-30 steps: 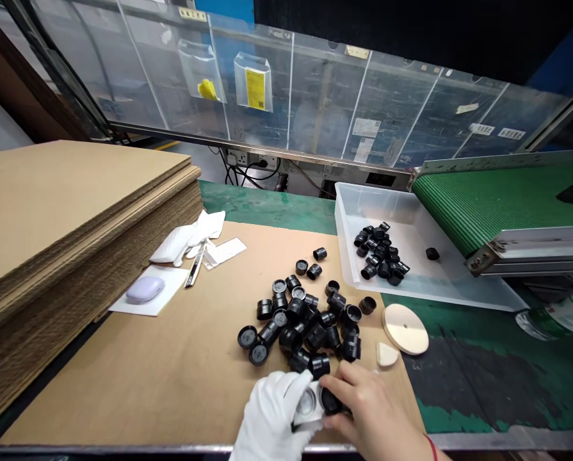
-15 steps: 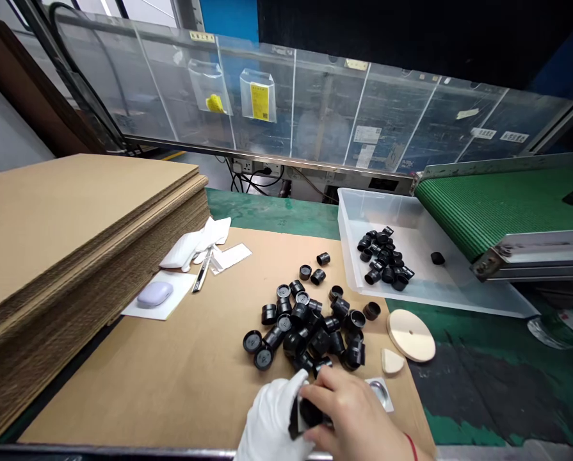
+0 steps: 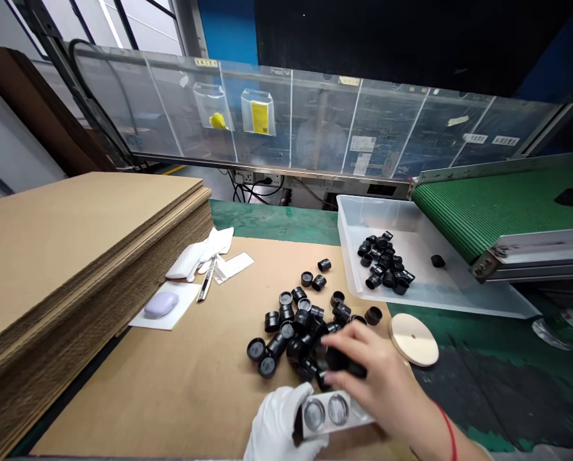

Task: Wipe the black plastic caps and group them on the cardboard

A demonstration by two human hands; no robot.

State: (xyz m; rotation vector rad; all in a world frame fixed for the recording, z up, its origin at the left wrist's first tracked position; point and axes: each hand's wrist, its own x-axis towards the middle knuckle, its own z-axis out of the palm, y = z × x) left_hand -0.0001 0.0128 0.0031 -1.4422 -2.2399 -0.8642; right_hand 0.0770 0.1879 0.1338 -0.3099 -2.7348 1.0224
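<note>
My left hand (image 3: 279, 426), in a white glove, grips the left end of a small silver strip (image 3: 331, 412) with round foil discs, at the near edge of the cardboard sheet (image 3: 180, 378). My bare right hand (image 3: 370, 371) reaches over the strip into the pile of black caps (image 3: 300, 326). Its fingers are closed around a black cap (image 3: 341, 360) at the pile's near side. More loose black caps lie scattered toward the clear tray.
A clear plastic tray (image 3: 459, 291) with black caps (image 3: 385, 262) stands at the right under a green conveyor (image 3: 497, 205). A wooden disc (image 3: 413, 339) lies beside the pile. A cardboard stack (image 3: 75, 256) fills the left. A lilac case (image 3: 161, 305), white glove (image 3: 202, 251) and pen lie behind.
My right hand left the piece held by the left hand and moved forward into the cap pile. The silver strip now shows in my left hand. The view tilted up slightly.
</note>
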